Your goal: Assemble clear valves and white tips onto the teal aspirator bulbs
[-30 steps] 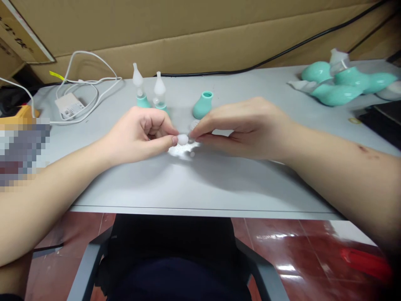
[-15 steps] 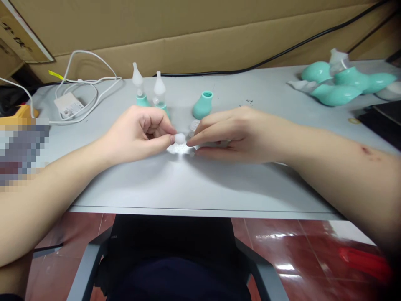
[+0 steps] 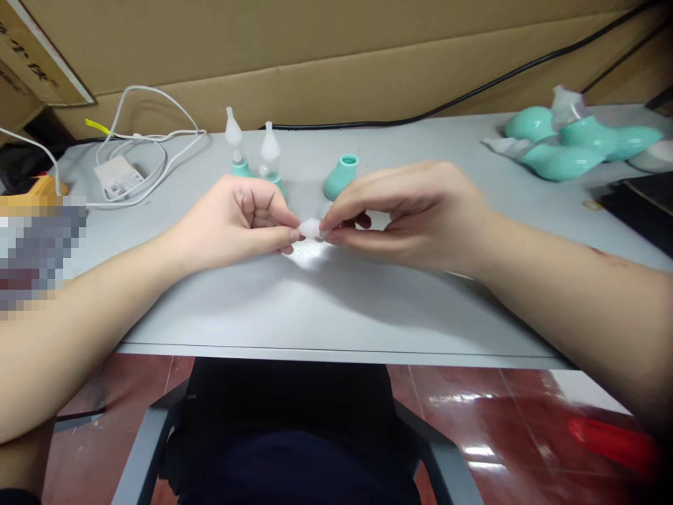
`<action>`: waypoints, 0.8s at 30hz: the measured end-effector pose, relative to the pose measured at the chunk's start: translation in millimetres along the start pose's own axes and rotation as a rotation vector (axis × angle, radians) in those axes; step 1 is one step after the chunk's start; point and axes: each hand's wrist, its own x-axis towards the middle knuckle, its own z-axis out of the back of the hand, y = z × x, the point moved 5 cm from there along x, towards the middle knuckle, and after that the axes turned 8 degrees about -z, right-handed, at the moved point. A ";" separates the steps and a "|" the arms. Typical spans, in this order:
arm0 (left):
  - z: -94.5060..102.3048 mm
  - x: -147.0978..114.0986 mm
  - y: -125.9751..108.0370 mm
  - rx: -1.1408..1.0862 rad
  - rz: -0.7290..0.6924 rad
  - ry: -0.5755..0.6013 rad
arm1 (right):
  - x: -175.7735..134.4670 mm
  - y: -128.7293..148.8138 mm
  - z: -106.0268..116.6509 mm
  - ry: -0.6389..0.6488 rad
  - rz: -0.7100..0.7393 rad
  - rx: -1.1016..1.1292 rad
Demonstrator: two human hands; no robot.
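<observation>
At centre desk, in mid-span between both hands: small white translucent piece (image 3: 310, 228). Left hand (image 3: 239, 221) has thumb and index clamped on its narrow end, same grip as half a second ago. Right hand (image 3: 420, 214) is what changed: thumb and index were spread beside the piece, now they're together, pinching its wide end. Piece has shifted slightly right and now shows a tapered profile. Clear ribbed part (image 3: 326, 209) sits just behind the right fingertips, more hidden than before. Beyond it, open-necked teal bulb (image 3: 339, 181) stands upright, unmoved. Two white-tipped units on teal bases, left one (image 3: 234, 133) and right one (image 3: 270, 149), stand behind the left hand, unchanged. Far left: white charger (image 3: 118, 177) with looped cable. Far right: pile of teal bulbs (image 3: 573, 151), as before.
</observation>
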 end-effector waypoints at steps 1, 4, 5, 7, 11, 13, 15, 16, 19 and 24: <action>0.0 0.5 -0.4 -0.023 -0.005 -0.005 | 0.9 -1.5 0.4 -0.019 -0.030 0.037; -0.4 1.7 0.1 -0.069 -0.012 -0.012 | 2.2 -7.5 0.2 -0.048 -0.148 0.156; -0.6 1.9 0.7 -0.073 -0.007 -0.011 | 2.2 -9.7 0.3 -0.064 -0.193 0.204; -1.3 2.0 2.1 -0.082 -0.001 -0.007 | 1.7 -13.9 0.3 -0.097 -0.276 0.290; -2.2 2.9 4.5 -0.104 -0.033 0.016 | 2.4 -17.2 -2.5 -0.096 -0.320 0.410; -2.1 3.7 6.3 -0.102 -0.045 0.029 | 3.5 -17.4 -3.8 -0.091 -0.321 0.438; -1.7 4.2 7.5 -0.112 -0.054 0.034 | 4.3 -16.9 -4.5 -0.100 -0.328 0.447; -1.5 4.3 7.7 -0.122 -0.058 0.033 | 4.6 -16.7 -4.9 -0.104 -0.339 0.449; -0.6 4.1 7.1 -0.145 -0.060 0.020 | 4.7 -16.1 -5.7 -0.115 -0.379 0.463; 0.5 3.9 6.1 -0.143 -0.050 -0.007 | 4.0 -15.8 -5.5 -0.120 -0.411 0.491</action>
